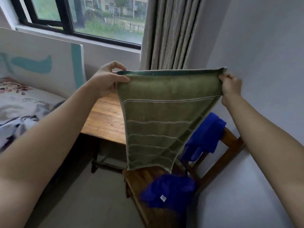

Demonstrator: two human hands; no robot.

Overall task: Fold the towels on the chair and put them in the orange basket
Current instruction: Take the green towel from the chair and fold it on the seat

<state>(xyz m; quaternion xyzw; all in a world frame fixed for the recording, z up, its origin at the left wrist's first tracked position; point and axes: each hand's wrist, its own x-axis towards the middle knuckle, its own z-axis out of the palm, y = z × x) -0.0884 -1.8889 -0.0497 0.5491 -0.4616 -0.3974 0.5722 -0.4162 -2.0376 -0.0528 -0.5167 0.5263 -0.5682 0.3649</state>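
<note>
My left hand (108, 79) and right hand (230, 86) each pinch a top corner of the green towel (161, 116), stretching it flat above the chair (228, 155) for folding; two blue towels (169, 191) wait there. No basket in view.

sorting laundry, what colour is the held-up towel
The towel is olive green with thin pale stripes; head view.

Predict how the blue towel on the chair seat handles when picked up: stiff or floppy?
Likely floppy: the blue towel lies crumpled in soft lumps on the chair seat. Probably light, being a small heap of cloth. A one-corner grip will likely let it unfurl and dangle, as the green towel hangs limp below its held edge.
</note>
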